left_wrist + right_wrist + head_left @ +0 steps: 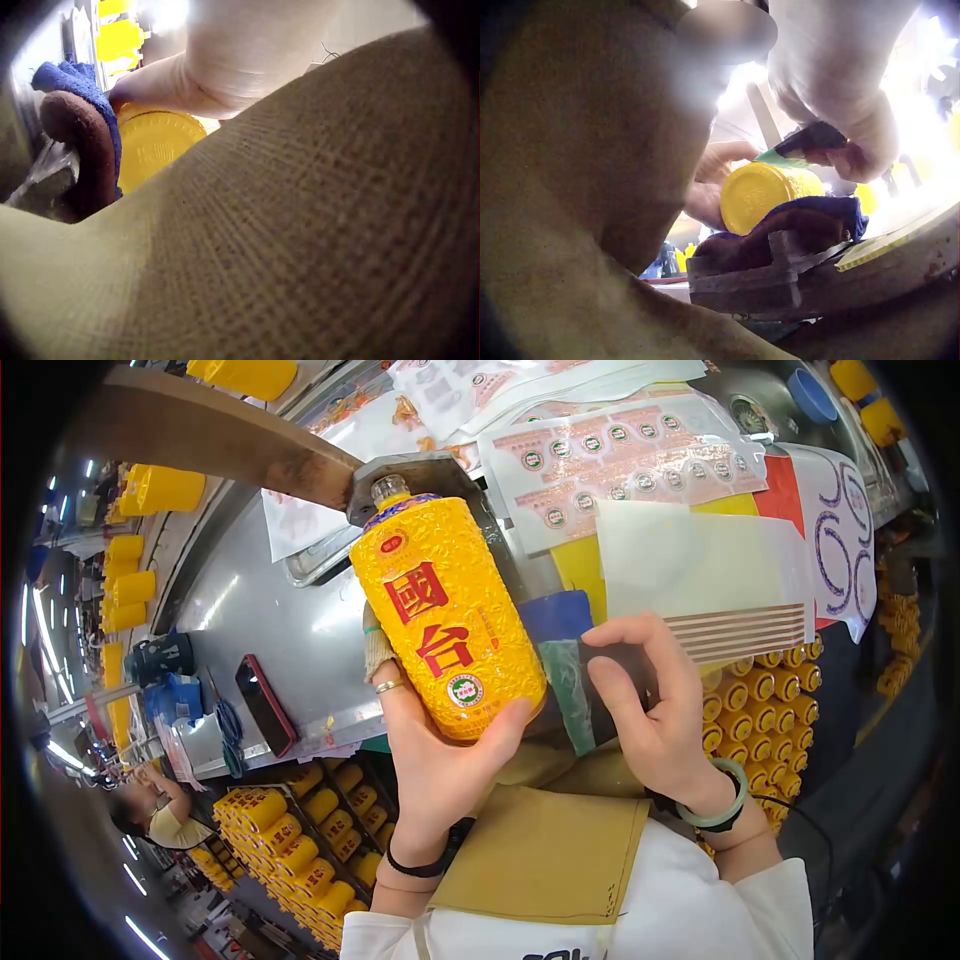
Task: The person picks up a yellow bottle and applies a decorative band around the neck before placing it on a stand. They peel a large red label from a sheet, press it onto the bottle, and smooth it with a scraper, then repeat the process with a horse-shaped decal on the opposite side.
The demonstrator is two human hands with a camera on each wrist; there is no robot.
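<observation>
Lying slanted with its neck away from me, a yellow embossed bottle (pixel 440 620) with red characters is gripped near its base by my left hand (pixel 435 760), thumb on the front. Its round base (pixel 161 146) shows in the left wrist view. My right hand (pixel 655 710) is bent just right of the bottle, thumb and index apart. In the right wrist view, that hand (pixel 847 112) holds a dark and green flat piece (pixel 802 146) against the bottle's side (pixel 757 199). From above, its green part (pixel 568 695) shows beside the bottle; some fingertips are hidden.
Sticker sheets (pixel 630 460) and a pale sheet (pixel 705 560) lie at the right. A phone (pixel 266 703) rests at the left. A wooden beam (pixel 220 440) reaches toward the bottle neck. Blue cloth (pixel 847 210) lies below the bottle. Stacked yellow bottles (pixel 290 850) stand below the table.
</observation>
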